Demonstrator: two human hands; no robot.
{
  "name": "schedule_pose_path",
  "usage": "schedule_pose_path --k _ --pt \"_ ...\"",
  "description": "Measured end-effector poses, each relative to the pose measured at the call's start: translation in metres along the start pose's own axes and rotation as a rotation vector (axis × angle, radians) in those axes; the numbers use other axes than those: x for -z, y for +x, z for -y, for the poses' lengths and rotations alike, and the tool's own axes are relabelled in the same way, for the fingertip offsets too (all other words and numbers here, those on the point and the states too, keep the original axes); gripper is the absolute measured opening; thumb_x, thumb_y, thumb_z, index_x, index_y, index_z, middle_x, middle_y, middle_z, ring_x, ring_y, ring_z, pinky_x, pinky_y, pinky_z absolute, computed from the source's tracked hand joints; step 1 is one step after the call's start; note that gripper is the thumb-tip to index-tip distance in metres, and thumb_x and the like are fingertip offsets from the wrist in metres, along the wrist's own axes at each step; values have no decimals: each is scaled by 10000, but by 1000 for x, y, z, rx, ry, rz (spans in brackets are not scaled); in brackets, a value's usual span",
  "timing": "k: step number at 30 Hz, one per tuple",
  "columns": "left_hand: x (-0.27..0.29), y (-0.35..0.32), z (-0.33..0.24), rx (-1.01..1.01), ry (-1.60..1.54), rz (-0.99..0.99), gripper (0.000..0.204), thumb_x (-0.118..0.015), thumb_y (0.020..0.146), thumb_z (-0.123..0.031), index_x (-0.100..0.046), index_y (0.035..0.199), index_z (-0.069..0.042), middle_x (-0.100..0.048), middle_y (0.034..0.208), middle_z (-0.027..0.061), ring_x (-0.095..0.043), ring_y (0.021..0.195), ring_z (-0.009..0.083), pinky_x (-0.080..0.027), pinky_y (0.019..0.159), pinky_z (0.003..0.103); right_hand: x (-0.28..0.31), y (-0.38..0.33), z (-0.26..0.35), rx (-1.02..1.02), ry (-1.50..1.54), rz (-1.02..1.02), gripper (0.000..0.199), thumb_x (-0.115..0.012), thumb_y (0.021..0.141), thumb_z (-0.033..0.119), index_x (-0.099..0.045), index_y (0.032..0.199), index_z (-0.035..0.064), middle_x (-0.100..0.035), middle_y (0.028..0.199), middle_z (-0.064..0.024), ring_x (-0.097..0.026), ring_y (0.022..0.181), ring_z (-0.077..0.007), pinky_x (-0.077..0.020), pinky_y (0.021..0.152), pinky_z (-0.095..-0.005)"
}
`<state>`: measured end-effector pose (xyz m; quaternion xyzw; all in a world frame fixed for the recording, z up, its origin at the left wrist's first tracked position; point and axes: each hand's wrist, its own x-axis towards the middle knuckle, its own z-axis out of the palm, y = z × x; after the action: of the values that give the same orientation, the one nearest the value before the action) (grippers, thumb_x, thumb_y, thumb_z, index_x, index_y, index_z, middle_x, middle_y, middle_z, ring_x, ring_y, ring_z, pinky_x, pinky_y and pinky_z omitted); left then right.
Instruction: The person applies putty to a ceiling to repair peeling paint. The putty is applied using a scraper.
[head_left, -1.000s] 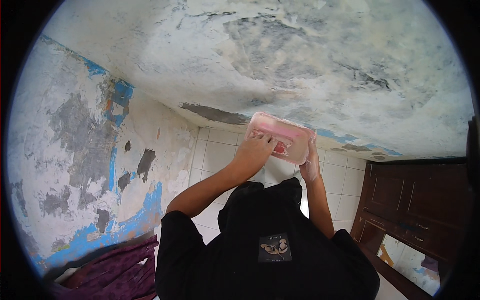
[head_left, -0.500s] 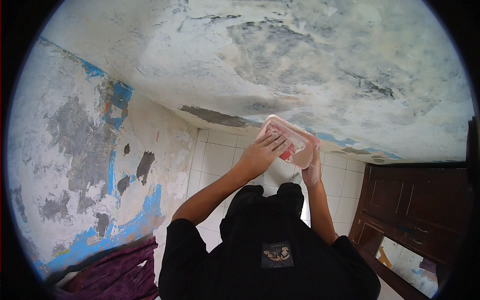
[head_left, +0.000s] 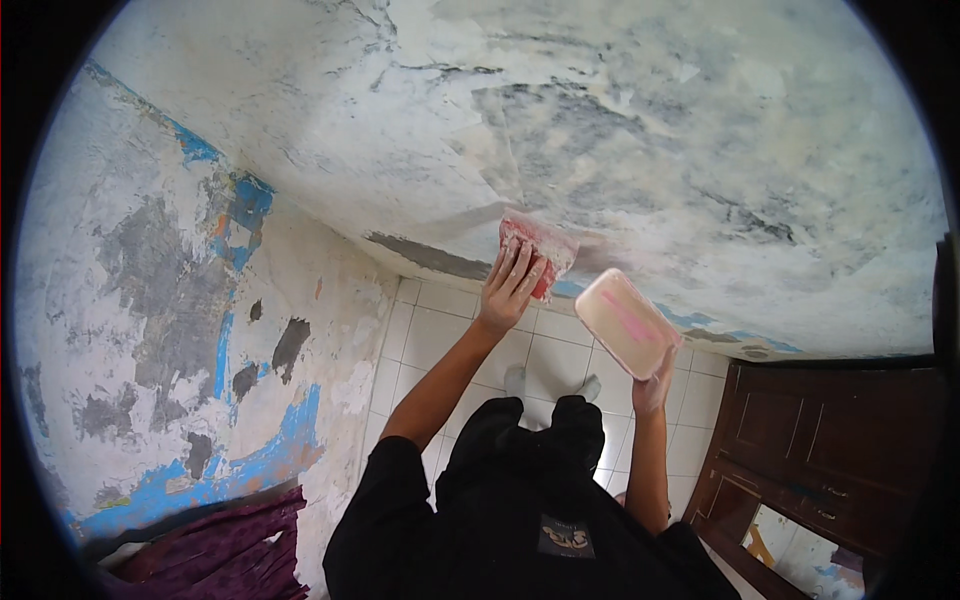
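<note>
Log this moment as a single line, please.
left hand: holding red scraper by wall, contact unclear | right hand: holding pink tray | scraper: smeared white | tray: apart from scraper

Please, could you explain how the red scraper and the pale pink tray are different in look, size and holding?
The red scraper is flat and smeared with whitish material; the pale pink tray has a raised rim and a brighter pink streak inside. The scraper looks smaller than the tray. The left hand spreads its fingers over the scraper, while the right hand holds the tray by its lower end. Both are hand-held.
</note>
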<state>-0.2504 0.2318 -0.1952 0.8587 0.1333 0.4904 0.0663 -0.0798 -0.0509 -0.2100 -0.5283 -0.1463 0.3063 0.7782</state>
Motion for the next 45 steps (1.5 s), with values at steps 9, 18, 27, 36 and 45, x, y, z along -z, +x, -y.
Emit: schedule_pose_path --k 9,18,27,36,45 --pt "-118 -57 43 -3 229 -54 491 -618 896 -68 -630 1384 -118 -540 1476 137 -517 1352 409 -444 1118 530 34 -28 29 -66 -5 -134 647 -364 1089 533 -361 1533 62 -460 1518 -108 -430 1420 -256 -344 1186 -422" --pt "-115 -115 35 159 106 103 543 -608 866 5 -620 1395 -120 -527 1492 176 -500 1372 414 -438 1118 546 24 -13 29 -86 73 -128 631 -392 1088 520 -355 1536 77 -438 1540 -102 -403 1435 -251 -317 1197 -420" --pt "-45 -80 -53 932 -326 -102 510 -532 929 48 -555 1435 -7 -632 1343 235 -657 1139 300 -503 976 344 19 -20 12 -105 110 -87 643 -368 1091 527 -294 1558 91 -395 1545 -90 -375 1447 -248 -321 1196 -428" --pt "-63 14 -59 1086 -344 -436 406 -552 972 30 -574 1375 75 -704 1077 145 -598 852 115 -485 758 260 35 -26 16 -138 176 -104 647 -398 1086 517 -279 1566 99 -386 1558 -90 -370 1453 -251 -324 1197 -434" --pt "-94 65 -146 826 -316 -379 566 -478 918 99 -464 1482 69 -549 1472 245 -609 1269 272 -487 988 300 88 -28 34 -87 116 -110 658 -433 1074 524 -294 1560 101 -398 1562 -97 -384 1449 -259 -324 1198 -439"
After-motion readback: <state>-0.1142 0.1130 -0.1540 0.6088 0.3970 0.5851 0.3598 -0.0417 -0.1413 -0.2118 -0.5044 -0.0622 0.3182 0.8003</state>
